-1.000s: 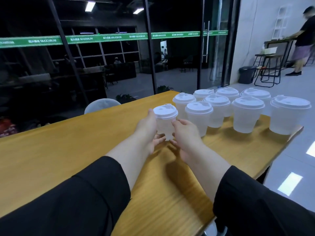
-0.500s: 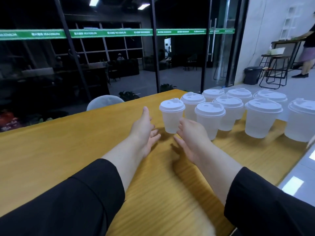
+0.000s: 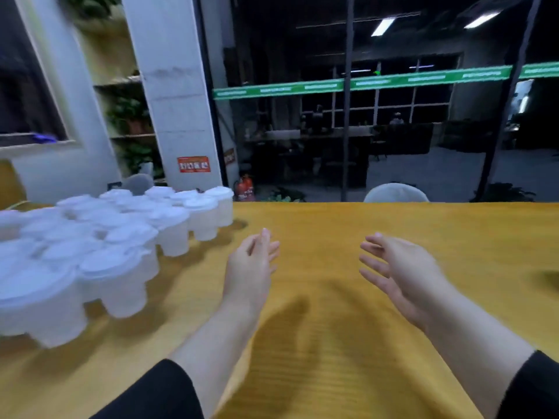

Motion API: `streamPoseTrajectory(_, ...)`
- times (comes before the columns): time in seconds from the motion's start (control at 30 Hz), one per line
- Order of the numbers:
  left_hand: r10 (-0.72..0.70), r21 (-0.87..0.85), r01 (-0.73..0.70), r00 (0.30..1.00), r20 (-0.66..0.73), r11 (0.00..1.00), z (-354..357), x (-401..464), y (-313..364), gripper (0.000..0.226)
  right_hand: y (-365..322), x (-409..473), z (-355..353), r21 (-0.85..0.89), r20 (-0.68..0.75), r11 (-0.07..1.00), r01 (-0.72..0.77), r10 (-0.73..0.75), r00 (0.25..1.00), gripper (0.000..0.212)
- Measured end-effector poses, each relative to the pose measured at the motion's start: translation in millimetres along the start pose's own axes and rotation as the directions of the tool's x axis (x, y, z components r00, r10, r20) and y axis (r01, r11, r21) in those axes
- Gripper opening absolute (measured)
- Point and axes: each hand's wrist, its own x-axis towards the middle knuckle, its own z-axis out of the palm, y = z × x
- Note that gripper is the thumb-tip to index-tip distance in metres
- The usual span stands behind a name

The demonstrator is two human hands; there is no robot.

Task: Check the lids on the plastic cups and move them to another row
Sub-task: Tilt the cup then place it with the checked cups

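Note:
A large cluster of translucent plastic cups with white lids [image 3: 121, 237] stands on the left part of the yellow wooden table [image 3: 378, 231], blurred by camera motion. My left hand [image 3: 251, 267] hovers over the table to the right of the cups, fingers relaxed and holding nothing. My right hand [image 3: 396, 273] is farther right, palm turned inward with fingers spread, also empty. Neither hand touches a cup.
A white pillar [image 3: 175, 95] with an orange sign and plant shelves stand behind the cups. A glass wall with a green stripe runs behind the table. A white chair back [image 3: 394, 193] shows past the far table edge. A red fire extinguisher [image 3: 245, 189] stands by the pillar.
The view has swung left, away from the row of cups at the right. Both hands let go of the small cup and now hover empty. A different cluster of cups has come into view.

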Motion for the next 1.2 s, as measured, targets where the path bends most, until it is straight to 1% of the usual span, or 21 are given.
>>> streamPoseTrajectory(0.03,0.042,0.04,-0.039,0.996,-0.073,0.998,-29.5,-2.1,1.9,0.025,10.7,-3.5,33.5,-0.007,0.05,1.0,-0.013,0.013,0.999,0.036)
streamPoseTrajectory(0.1,0.113,0.114,-0.093,0.978,-0.176,0.989,-80.9,-11.3,2.2,0.03,30.4,-15.3,97.9,-0.02,0.141,0.999,-0.029,0.032,0.99,0.035)
streamPoseTrajectory(0.2,0.163,0.135,-0.129,0.945,-0.285,0.982,-140.4,-30.5,-4.7,0.033,60.1,-42.2,182.2,-0.062,0.27,0.997,-0.04,0.056,0.961,0.033)
streamPoseTrajectory(0.27,0.202,0.145,-0.158,0.906,-0.372,0.977,-169.6,-39.6,-7.1,0.032,77.7,-61.4,227.0,-0.101,0.344,0.995,-0.022,0.056,0.937,0.023)
streamPoseTrajectory(0.33,0.212,0.175,-0.146,0.861,-0.463,0.974,-190.3,-42.3,-12.5,0.02,90.9,-72.7,261.2,-0.123,0.392,0.992,-0.013,0.061,0.918,0.016)
streamPoseTrajectory(0.37,0.186,0.171,-0.114,0.847,-0.497,0.979,-197.4,-39.6,-17.9,0.012,95.7,-76.2,274.4,-0.13,0.407,0.991,-0.016,0.068,0.911,0.016)
streamPoseTrajectory(0.4,0.143,0.156,-0.072,0.848,-0.51,0.985,-202.5,-36.1,-23.8,0.003,99.6,-77.9,285.1,-0.14,0.427,0.99,-0.019,0.078,0.901,0.017)
streamPoseTrajectory(0.43,0.1,0.154,-0.025,0.856,-0.508,0.988,-205.5,-31.2,-29.8,0.012,102.4,-78.2,293.6,-0.152,0.451,0.988,-0.015,0.083,0.889,0.019)
streamPoseTrajectory(0.5,0.044,0.156,0.036,0.877,-0.479,0.987,-208.1,-22.5,-37.6,0.039,106.2,-77.8,304.1,-0.172,0.511,0.985,0.016,0.076,0.856,0.025)
streamPoseTrajectory(0.57,0.062,0.185,0.023,0.896,-0.44,0.982,-207.4,-15.0,-37.3,0.059,109.7,-77.3,308.3,-0.172,0.584,0.984,0.055,0.057,0.81,0.033)
streamPoseTrajectory(0.6,0.076,0.191,0.005,0.907,-0.414,0.981,-206.8,-11.8,-36.7,0.065,110.7,-78.1,308.4,-0.175,0.611,0.982,0.07,0.052,0.79,0.036)
streamPoseTrajectory(0.67,0.085,0.169,-0.024,0.928,-0.364,0.985,-205.1,-6.8,-34.4,0.065,112.8,-77.7,308.0,-0.194,0.628,0.972,0.132,0.019,0.778,0.04)
streamPoseTrajectory(0.77,0.049,0.119,-0.011,0.946,-0.32,0.993,-202.1,-7.2,-30.8,0.048,112.3,-76.7,300.5,-0.202,0.635,0.948,0.246,-0.065,0.77,0.029)
streamPoseTrajectory(0.83,0.024,0.089,0.003,0.952,-0.304,0.996,-196.8,-6.7,-24.4,0.039,107.5,-74.1,287.8,-0.221,0.623,0.93,0.295,-0.099,0.776,0.032)
streamPoseTrajectory(0.9,0.016,0.064,0.003,0.958,-0.286,0.998,-182.9,-5.4,-14.0,0.036,100.2,-69.3,265.4,-0.241,0.607,0.919,0.313,-0.109,0.787,0.036)
streamPoseTrajectory(1.03,-0.023,0.002,0.024,0.981,-0.192,1.0,-131.0,2.1,2.4,0.036,81.8,-49.8,200.7,-0.282,0.473,0.889,0.361,-0.198,0.859,0.027)
streamPoseTrajectory(1.13,-0.089,0.003,0.09,0.992,-0.095,0.996,-84.4,13.3,-1.2,0.042,68.3,-33.3,152.3,-0.315,0.377,0.874,0.37,-0.242,0.894,0.037)
streamPoseTrajectory(1.2,-0.122,0.027,0.123,0.992,-0.014,0.992,-56.1,20.5,-8.3,0.048,61.0,-23.0,120.7,-0.346,0.335,0.86,0.376,-0.261,0.905,0.039)
